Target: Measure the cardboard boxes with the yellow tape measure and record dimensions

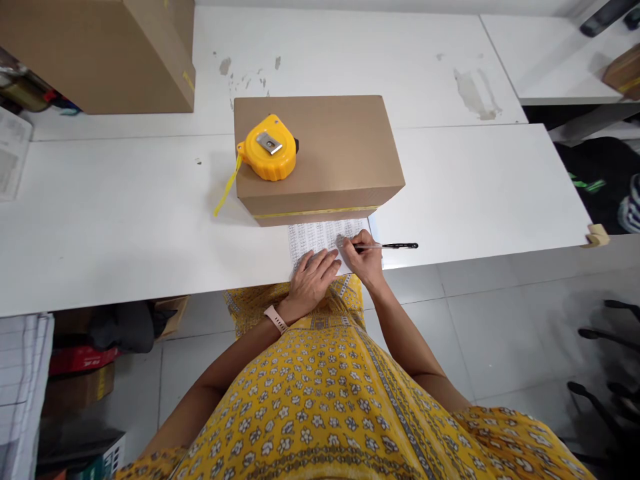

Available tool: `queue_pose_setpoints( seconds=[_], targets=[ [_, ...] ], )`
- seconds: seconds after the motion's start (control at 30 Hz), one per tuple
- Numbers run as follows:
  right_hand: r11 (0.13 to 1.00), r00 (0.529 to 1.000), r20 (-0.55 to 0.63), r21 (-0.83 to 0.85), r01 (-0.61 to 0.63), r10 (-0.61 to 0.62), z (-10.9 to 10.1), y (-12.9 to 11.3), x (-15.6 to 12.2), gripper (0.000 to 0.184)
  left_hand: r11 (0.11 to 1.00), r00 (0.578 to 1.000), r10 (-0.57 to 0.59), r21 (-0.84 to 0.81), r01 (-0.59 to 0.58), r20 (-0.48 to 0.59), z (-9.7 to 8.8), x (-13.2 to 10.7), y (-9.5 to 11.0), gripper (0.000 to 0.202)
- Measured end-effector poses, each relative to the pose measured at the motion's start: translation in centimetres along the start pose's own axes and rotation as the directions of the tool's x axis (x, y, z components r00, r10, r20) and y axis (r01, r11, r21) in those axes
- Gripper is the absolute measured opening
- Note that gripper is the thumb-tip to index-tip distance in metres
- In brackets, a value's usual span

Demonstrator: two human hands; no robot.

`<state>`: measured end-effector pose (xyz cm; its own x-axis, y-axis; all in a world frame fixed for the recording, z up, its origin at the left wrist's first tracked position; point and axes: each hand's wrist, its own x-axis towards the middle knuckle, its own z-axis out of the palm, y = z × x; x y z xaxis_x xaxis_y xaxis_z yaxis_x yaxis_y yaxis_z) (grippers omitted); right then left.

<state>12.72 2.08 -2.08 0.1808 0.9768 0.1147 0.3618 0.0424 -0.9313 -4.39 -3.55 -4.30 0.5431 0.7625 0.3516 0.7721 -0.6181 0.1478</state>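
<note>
Yellow plastic encases the tape measure, which lies on top of the cardboard box near its left end, metal belt clip facing up and yellow strap hanging past the box's left edge. Just in front of the box, at the near edge of the white table, the printed sheet lies flat; whether it runs under the box I cannot tell. The right hand is clamped on the pen, thumb and fingers together around its front part, the black end pointing right; whether the tip touches the paper is too small to tell. The left hand rests palm down on the lower left of the sheet, fingers stretched out and slightly apart. Its wrist wears a pale pink band. Farther left stands a larger carton
</note>
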Motion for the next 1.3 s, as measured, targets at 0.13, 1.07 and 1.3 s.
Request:
queue_pose_setpoints(
  seconds=[0.13, 1.07, 1.3],
  targets=[
    [0.999, 1.000, -0.019, 0.028, -0.023, 0.024, -0.01, 0.32, -0.01, 0.034, 1.000, 1.000, -0.008, -0.011, 0.008, 0.025, -0.06, 0.02, 0.00, 0.032],
    [0.999, 0.999, -0.033, 0.039, -0.023, 0.024, 0.02, 0.60, 0.13, 0.037, 1.000, 1.000, -0.005, 0.005, 0.005, 0.026, 0.03, 0.01, -0.02, 0.032],
    [1.000, 0.997, -0.068, 0.021, -0.022, 0.024, 0.06, 0.64, 0.10, 0.035, 1.000, 1.000, 0.004, 0.025, -0.005, 0.012, -0.23, 0.14, -0.03, 0.031]
  ],
)
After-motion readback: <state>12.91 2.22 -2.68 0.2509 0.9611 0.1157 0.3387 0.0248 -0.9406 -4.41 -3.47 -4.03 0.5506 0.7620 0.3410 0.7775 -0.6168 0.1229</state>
